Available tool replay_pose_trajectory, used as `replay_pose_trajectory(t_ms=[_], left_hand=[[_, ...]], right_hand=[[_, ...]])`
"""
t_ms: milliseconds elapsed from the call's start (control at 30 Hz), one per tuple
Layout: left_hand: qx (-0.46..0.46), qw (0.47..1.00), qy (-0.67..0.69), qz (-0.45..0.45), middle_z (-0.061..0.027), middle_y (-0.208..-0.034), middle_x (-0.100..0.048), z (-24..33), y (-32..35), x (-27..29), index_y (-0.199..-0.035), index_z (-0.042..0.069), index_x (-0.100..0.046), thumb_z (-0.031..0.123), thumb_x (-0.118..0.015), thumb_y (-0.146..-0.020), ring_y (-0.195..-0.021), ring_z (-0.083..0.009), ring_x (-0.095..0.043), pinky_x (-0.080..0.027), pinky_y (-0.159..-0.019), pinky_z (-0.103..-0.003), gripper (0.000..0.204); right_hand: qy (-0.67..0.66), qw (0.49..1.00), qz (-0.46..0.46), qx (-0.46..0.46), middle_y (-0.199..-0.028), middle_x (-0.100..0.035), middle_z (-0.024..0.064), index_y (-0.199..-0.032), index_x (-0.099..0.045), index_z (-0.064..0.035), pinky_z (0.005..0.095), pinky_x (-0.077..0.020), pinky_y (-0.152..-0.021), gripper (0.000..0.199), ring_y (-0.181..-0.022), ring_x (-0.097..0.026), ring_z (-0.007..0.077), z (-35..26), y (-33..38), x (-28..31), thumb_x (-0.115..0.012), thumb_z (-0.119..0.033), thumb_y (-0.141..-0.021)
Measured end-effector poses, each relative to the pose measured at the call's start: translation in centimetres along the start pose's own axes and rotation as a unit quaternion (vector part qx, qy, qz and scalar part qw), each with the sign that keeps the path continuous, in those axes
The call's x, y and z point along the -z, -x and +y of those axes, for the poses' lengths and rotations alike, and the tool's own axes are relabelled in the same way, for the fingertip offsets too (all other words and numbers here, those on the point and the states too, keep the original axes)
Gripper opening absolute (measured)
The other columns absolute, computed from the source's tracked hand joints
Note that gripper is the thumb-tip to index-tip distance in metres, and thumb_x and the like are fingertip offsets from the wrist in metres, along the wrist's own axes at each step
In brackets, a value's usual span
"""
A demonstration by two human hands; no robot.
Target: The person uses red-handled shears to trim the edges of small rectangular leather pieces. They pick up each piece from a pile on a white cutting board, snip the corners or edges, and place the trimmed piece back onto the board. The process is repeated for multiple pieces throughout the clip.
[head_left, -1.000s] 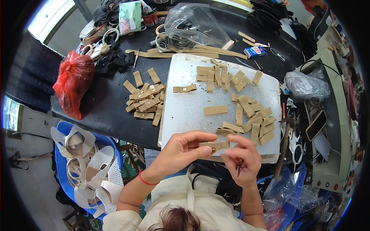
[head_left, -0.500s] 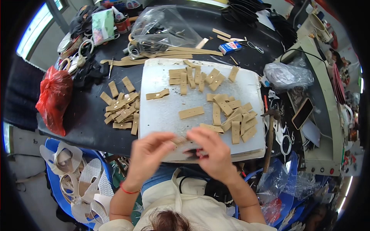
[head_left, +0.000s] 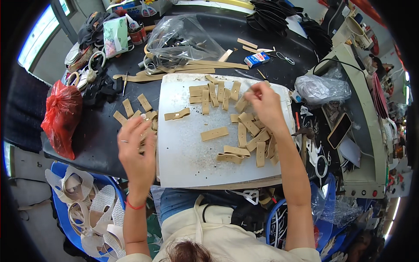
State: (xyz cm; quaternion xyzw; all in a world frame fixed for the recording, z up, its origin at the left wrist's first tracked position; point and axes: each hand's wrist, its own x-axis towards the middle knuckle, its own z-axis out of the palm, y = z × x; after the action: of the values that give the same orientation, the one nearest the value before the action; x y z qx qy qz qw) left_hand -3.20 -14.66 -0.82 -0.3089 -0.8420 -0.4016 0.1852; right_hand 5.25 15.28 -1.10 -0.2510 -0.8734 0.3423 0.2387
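Observation:
My left hand (head_left: pixel 137 150) hovers over a heap of tan strap pieces (head_left: pixel 127 107) left of the white board (head_left: pixel 187 161). Its fingers are apart, and they hide much of the heap. Over the board's far right part, my right hand (head_left: pixel 267 105) has its fingers curled, the tips pinched at the end of a tan strap piece (head_left: pixel 241 104). Further strap pieces, several with small holes, lie in groups on the board. One single piece (head_left: pixel 214 134) lies flat in the middle, and a folded one (head_left: pixel 230 157) rests nearer to me.
Long tan strips (head_left: pixel 196 67) and a clear plastic bag (head_left: pixel 192 39) lie beyond the board. At right are a hammer (head_left: pixel 304 131) and a phone (head_left: pixel 339 130). A red bag (head_left: pixel 63 118) stands at left. A blue basket (head_left: pixel 61 174) below holds white shoe uppers (head_left: pixel 94 205).
My hands have parted from the board's near edge: the left went to the heap, the right to the far right. A folded strap piece now lies near the right group. The view shifted slightly.

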Motion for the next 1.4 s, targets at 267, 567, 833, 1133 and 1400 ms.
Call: replay_pose_trajectory(t_ms=[267,567,833,1133,1400], left_hand=[[0.212,0.819,0.482,-0.227,-0.0133,-0.109,-0.061,8.2,4.8,-3.6,-0.114,-0.003,-0.054,0.005,-0.062,-0.085,-0.102,-0.0181,-0.059,-0.048,-0.087,-0.030,0.031],[0.366,0.667,0.610,-0.221,-0.0128,-0.102,-0.062,7.3,3.0,-3.2,-0.119,-0.003,-0.049,0.012,-0.053,-0.092,-0.091,-0.0192,-0.063,-0.053,-0.079,-0.029,0.031],[0.343,0.705,0.540,-0.305,-0.0118,-0.104,-0.062,5.7,3.5,-2.1,-0.123,-0.002,-0.049,0.014,-0.047,-0.095,-0.091,-0.0168,-0.063,-0.054,-0.079,-0.030,0.032],[0.267,0.807,0.451,-0.273,-0.0002,-0.077,-0.061,5.8,4.8,-2.7,-0.117,-0.001,-0.056,0.011,-0.049,-0.094,-0.059,-0.0018,-0.042,-0.036,-0.049,-0.020,0.028],[0.249,0.837,0.409,-0.265,-0.0099,-0.096,-0.064,6.6,5.3,-2.8,-0.116,-0.004,-0.054,0.006,-0.046,-0.094,-0.089,-0.0092,-0.058,-0.048,-0.076,-0.022,0.025]], right_hand=[[-0.300,0.946,-0.060,-0.109,-0.068,-0.053,-0.0022,-0.090,-0.053,-0.0025,0.0169,-0.0352,-0.049,0.014,-0.055,-0.044,0.0020,-7.5,11.4,0.7,-0.062,-0.013,-0.086],[-0.277,0.949,-0.129,-0.080,-0.069,-0.052,0.0044,-0.095,-0.051,-0.0037,0.0224,-0.0380,-0.046,0.021,-0.050,-0.046,0.0109,-7.4,16.6,-1.0,-0.060,-0.022,-0.089],[0.126,0.935,-0.039,0.329,-0.080,-0.055,0.0050,-0.104,-0.058,-0.0056,0.0339,-0.0382,-0.054,0.036,-0.064,-0.052,0.0210,-5.7,13.4,0.9,-0.070,-0.023,-0.076],[0.161,0.911,-0.031,0.378,-0.070,-0.052,-0.0013,-0.095,-0.062,-0.0065,0.0266,-0.0378,-0.047,0.030,-0.058,-0.049,0.0137,-5.1,13.5,0.2,-0.071,-0.026,-0.074],[0.161,0.947,-0.087,0.263,-0.071,-0.053,0.0032,-0.089,-0.061,-0.0066,0.0293,-0.0397,-0.046,0.023,-0.053,-0.049,0.0167,-5.1,15.1,-0.2,-0.069,-0.025,-0.078]])
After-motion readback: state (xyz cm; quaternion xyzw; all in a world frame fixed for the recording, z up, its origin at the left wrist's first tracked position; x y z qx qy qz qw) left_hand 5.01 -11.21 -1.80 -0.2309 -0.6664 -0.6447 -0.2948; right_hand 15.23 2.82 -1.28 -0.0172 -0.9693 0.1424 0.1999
